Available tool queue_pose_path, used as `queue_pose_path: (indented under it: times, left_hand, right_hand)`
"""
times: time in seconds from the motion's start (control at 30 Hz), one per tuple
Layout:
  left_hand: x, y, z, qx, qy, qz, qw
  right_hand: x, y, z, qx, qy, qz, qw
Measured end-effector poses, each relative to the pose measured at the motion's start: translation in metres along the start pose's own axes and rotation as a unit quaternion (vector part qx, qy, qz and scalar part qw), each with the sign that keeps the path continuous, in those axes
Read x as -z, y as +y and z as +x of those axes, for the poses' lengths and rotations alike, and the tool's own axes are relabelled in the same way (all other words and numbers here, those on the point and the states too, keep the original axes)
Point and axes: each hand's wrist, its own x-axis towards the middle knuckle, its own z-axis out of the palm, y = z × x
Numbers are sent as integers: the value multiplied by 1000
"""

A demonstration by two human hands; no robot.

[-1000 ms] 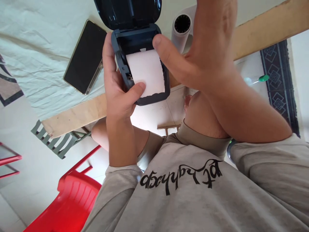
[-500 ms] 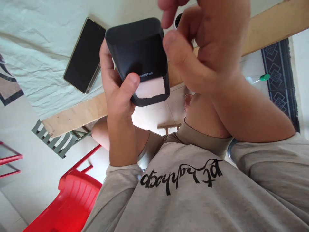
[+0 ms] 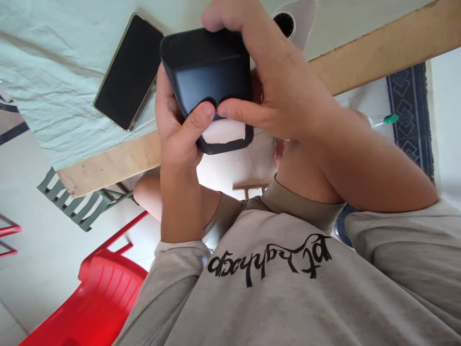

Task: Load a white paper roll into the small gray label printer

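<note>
A black label printer (image 3: 212, 77) is held up above my lap at the table's edge. White paper (image 3: 223, 131) shows at its near end, with a ragged lower edge. My left hand (image 3: 180, 129) grips the printer's left side, thumb on its front face and fingers behind. On the other side, my right hand (image 3: 273, 81) is closed round it too, its thumb on the front close to the left thumb. Its index finger reaches over the far top edge. Both thumbs cover the lettering.
On the pale green cloth (image 3: 72, 91) left of the printer lies a dark-screened phone (image 3: 129, 72). A white object with a dark round opening (image 3: 284, 24) stands beyond my right hand. Wooden board (image 3: 374, 45) runs along the table edge. A red chair (image 3: 104, 288) is at lower left.
My right hand has moved left from beside the printer and taken hold of it, its thumb now on the front. The left hand keeps its grip. The view has shifted slightly.
</note>
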Motion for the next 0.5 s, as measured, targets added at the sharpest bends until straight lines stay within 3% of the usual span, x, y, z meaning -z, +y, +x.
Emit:
queue_pose_path:
  times: [0.13,0.3,0.5]
  left_hand:
    - [7,-18,3,-14,28,-2,1000]
    - [9,1,-3,-37,54,-59,996]
    - [10,6,6,-41,123,-83,988]
  right_hand:
    - [-15,13,3,63,39,37,997]
    - [-40,47,22,105,28,170,979]
    - [-41,61,41,35,-20,271,962]
